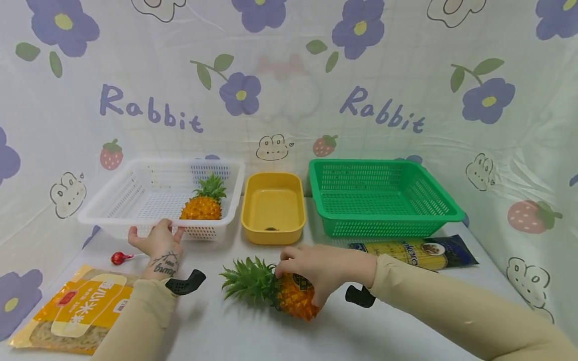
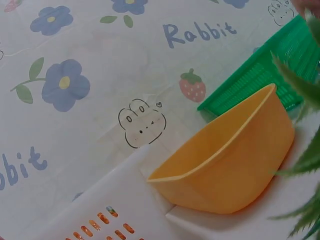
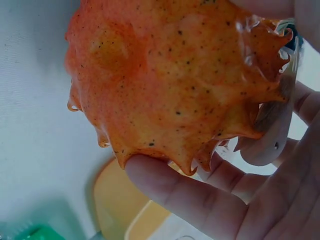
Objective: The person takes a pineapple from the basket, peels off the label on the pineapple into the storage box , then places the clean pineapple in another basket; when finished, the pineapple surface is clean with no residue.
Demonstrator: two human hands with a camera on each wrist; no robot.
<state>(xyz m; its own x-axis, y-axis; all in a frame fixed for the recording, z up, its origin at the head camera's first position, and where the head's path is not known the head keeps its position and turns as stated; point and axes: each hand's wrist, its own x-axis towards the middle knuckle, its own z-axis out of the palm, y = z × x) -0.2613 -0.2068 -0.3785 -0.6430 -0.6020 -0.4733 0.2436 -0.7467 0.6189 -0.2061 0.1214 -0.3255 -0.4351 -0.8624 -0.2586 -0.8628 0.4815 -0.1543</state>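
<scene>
My right hand grips the orange body of a pineapple, which lies on its side above the white tabletop with its green crown pointing left. In the right wrist view, the thumb and fingers hold the glossy, spiky pineapple, and part of a tag shows. My left hand holds the front rim of the white basket. Inside that basket, toward its right end, lies another pineapple. The left wrist view does not show the left hand's fingers.
A yellow tub stands between the white basket and a green basket. A blue-and-yellow pasta packet lies before the green basket. At the left are a red lollipop and a yellow grain bag. Printed cloth hangs behind.
</scene>
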